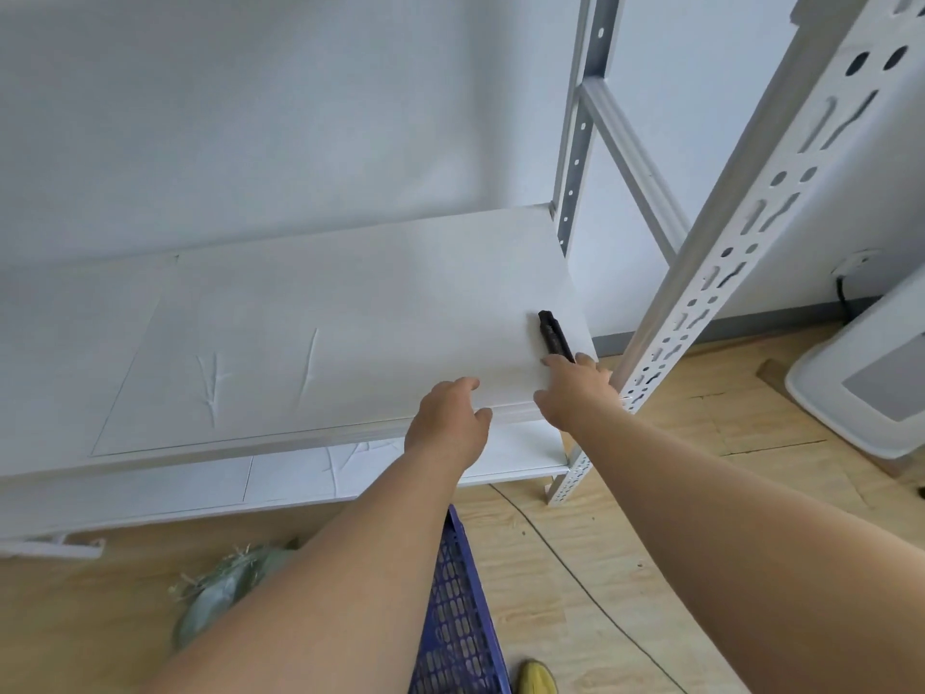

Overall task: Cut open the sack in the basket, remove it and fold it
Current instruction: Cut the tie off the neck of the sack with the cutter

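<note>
A black utility knife (554, 337) is seen lying on the white shelf (320, 343), close to the shelf's right front corner, its long body angled toward the front edge. The right hand (575, 393) is stretched over that corner; its fingers (556, 362) are extended and only loosely bent, and the fingertips are at the near end of the knife, touching it or just short of it; which cannot be told. Nothing is gripped by this hand. The left hand (450, 418) is placed at the shelf's front edge, just left of the right hand, with the fingers (470, 385) curved lightly over the edge and resting on the board; nothing is held in it.

Below the shelf's front edge, on the wooden floor (625, 568), a blue perforated basket (458, 618) is partly seen between the two forearms. The sack itself cannot be made out inside the basket. A greenish bundle with straw-like fibres (225, 588) lies on the floor left of the basket. The perforated metal upright (726, 252) of the shelf rises at its right front corner, and a yellow shoe (538, 678) is visible beside the basket.
</note>
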{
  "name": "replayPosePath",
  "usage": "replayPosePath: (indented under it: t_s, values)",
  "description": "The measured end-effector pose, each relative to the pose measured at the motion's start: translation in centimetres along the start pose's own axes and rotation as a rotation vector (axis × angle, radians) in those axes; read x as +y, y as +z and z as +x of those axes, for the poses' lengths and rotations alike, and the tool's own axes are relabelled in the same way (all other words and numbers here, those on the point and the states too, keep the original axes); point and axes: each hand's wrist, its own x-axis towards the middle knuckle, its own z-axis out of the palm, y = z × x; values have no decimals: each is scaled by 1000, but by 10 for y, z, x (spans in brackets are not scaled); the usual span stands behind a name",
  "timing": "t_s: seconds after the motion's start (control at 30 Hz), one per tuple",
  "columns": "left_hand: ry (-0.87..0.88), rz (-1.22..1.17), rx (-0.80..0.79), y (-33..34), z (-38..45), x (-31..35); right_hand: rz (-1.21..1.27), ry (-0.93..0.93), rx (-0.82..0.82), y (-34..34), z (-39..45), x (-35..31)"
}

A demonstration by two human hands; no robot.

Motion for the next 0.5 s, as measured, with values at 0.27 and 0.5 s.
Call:
replayPosePath:
  t_s: [0.27,0.5]
  values:
    - [-31,-126,16,0,-2,-22,-71,-18,135,21,1,6]
    - [-80,-389,6,-11,-29,-47,461,-105,39,43,-42,-38]
